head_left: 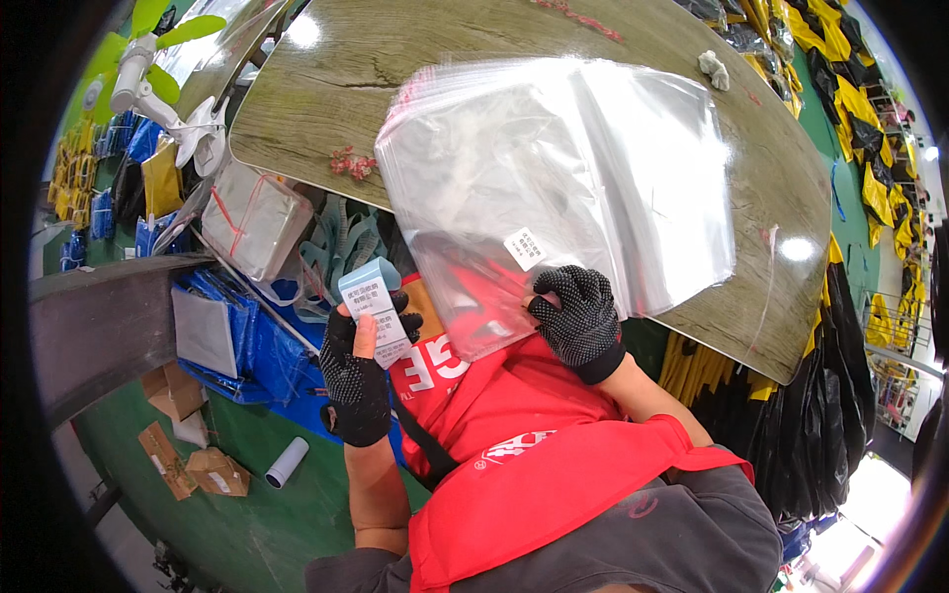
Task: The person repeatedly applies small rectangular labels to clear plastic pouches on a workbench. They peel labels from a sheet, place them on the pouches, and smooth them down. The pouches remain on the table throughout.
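My left hand (358, 381), in a black dotted glove with bare fingertips, is closed on a strip of white printed labels (373, 304) with pale blue backing. The strip curls over at its top. A stack of clear plastic bags (494, 168) lies on the wooden table and hangs over its near edge toward my red apron (534, 474). One white label (525, 249) sits tilted on the top bag. Just below that label, my right hand (578, 321), gloved alike, has its fingers curled in a pinch at the bag's near edge.
The table (306, 109) carries pink scraps (353, 163) and a crumpled white wad (713, 70). At left stand a green-bladed fan (133, 69), a tied bundle of clear bags (252, 219) and blue packages (272, 351). Cardboard boxes (217, 470) and a white tube (287, 463) lie on the floor.
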`<state>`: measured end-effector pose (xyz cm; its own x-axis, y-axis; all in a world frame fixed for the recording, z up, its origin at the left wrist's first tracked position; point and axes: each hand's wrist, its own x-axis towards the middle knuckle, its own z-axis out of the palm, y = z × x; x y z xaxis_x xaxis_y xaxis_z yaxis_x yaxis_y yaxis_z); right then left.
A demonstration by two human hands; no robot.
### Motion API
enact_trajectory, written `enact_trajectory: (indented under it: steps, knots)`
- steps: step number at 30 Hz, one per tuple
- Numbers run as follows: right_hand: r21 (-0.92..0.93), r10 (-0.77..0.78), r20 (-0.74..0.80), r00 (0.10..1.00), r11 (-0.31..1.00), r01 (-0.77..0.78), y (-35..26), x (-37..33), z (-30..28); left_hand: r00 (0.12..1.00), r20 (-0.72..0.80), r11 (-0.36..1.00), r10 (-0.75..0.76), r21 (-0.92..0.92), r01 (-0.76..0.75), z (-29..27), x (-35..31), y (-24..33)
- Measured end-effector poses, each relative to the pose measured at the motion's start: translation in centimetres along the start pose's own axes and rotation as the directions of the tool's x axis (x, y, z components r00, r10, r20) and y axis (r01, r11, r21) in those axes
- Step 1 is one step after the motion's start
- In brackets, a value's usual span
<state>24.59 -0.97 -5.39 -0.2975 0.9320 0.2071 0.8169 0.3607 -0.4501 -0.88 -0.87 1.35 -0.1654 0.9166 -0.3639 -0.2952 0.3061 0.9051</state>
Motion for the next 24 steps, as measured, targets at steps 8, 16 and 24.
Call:
enact_trajectory:
  steps: [8,16,24]
  knots:
    - [-0.03,-0.083,-0.114,0.99,0.996,0.08,-0.1,1.5,-1.8,0.998,0.012,0.998,-0.054,-0.014,0.055,0.2,-0.3,-0.2]
    - [0.156,0.062,-0.086,0.994,0.987,-0.048,-0.4,2.3,-3.4,0.997,0.067,0.999,-0.032,0.019,0.031,1.1,0.0,-0.3]
    - [0.649,0.521,-0.077,0.85,0.673,-0.354,0.2,1.7,-3.5,0.974,0.224,0.999,-0.038,-0.008,0.041,2.7,1.3,-1.3]
